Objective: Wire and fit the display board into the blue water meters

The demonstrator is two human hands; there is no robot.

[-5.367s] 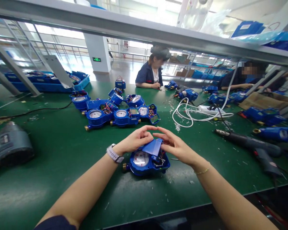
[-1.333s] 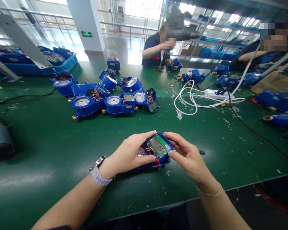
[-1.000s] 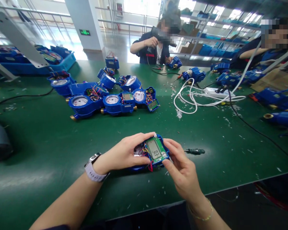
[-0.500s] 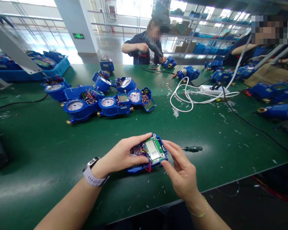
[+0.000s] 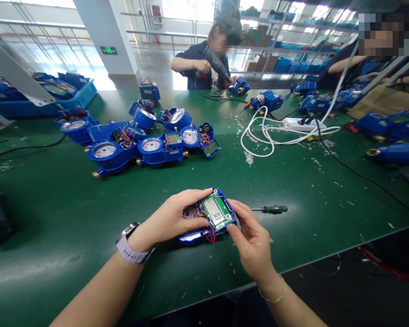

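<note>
A blue water meter (image 5: 195, 235) lies on the green bench in front of me, its cover off. My left hand (image 5: 167, 220) curls over its left side and grips it. A green circuit board with an LCD display (image 5: 216, 211) reading "03" sits tilted on top, with coloured wires under it. My right hand (image 5: 250, 240) pinches the board's right and lower edge with thumb and fingers. A dark-handled screwdriver (image 5: 271, 209) lies on the bench just right of my hands.
Several open blue meters (image 5: 150, 141) cluster behind my hands. A white cable coil (image 5: 266, 136) and power strip (image 5: 300, 125) lie right of them. Blue crates (image 5: 54, 93) stand far left. Two other people (image 5: 204, 63) work across the bench, one holding a power tool.
Five seconds ago I held a blue cover over the meter; now the display board is exposed. Over the last second my right hand shifted lower on the board and the board tilted slightly.
</note>
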